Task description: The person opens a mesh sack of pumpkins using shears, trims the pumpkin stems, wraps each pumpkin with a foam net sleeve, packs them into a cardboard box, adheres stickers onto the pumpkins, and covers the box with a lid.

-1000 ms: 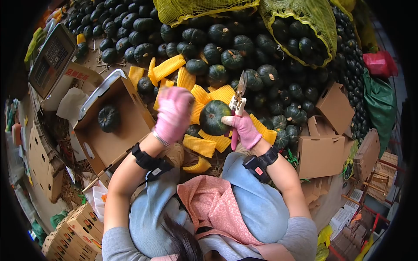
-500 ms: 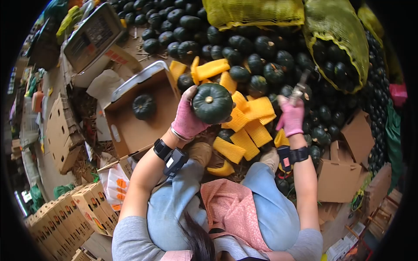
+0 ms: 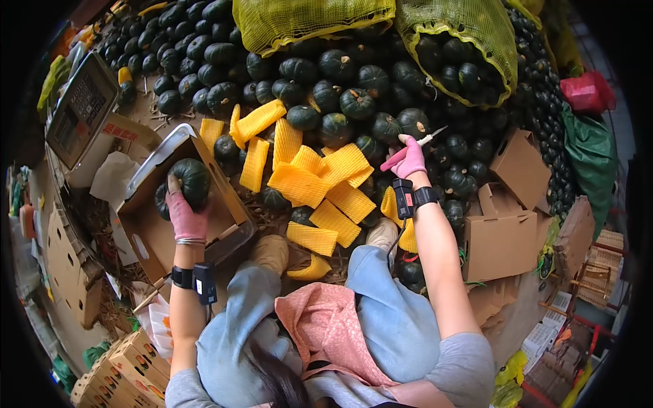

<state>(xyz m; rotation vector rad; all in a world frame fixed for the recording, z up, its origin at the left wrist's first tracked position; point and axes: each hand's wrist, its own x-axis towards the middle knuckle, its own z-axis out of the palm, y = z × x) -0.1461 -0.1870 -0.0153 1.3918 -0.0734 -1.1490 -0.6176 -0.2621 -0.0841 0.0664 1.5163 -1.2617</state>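
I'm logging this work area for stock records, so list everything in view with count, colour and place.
held squash: one, dark green, at the open box
second squash: one, dark green, inside box, partly hidden
open box: one, brown, left
squash heap: uncountable, dark green, ahead
sleeves: about a dozen, yellow, centre
mesh bags: at least two, yellow-green, far side
scale: one, grey, far left
cardboard boxes: several, brown, right
pointed tool: one, pale handle, right hand
left hand: one, pink-gloved, on held squash
right hand: one, pink-gloved, near heap
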